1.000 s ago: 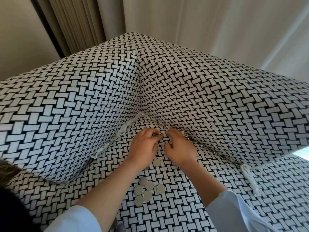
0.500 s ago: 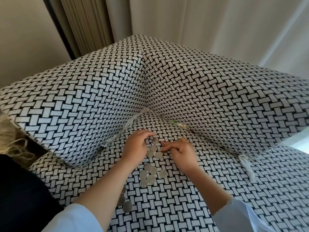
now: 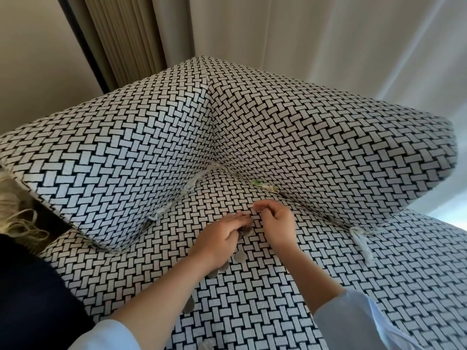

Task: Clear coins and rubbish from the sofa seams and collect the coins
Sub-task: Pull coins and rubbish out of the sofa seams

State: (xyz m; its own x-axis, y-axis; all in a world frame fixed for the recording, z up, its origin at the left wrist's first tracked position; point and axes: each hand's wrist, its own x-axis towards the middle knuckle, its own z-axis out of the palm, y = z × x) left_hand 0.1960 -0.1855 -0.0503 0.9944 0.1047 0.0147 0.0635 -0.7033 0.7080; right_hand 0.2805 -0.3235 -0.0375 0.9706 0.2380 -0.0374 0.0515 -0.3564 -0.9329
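This is looking like a living room in a home: a big upholstered sofa (image 3: 328,152) in a black-and-white basket-weave fabric is filling the view, its padded backs meeting in a corner. Pleated beige curtains (image 3: 131,41) are hanging full-length behind it, beside a plain painted wall (image 3: 32,59).
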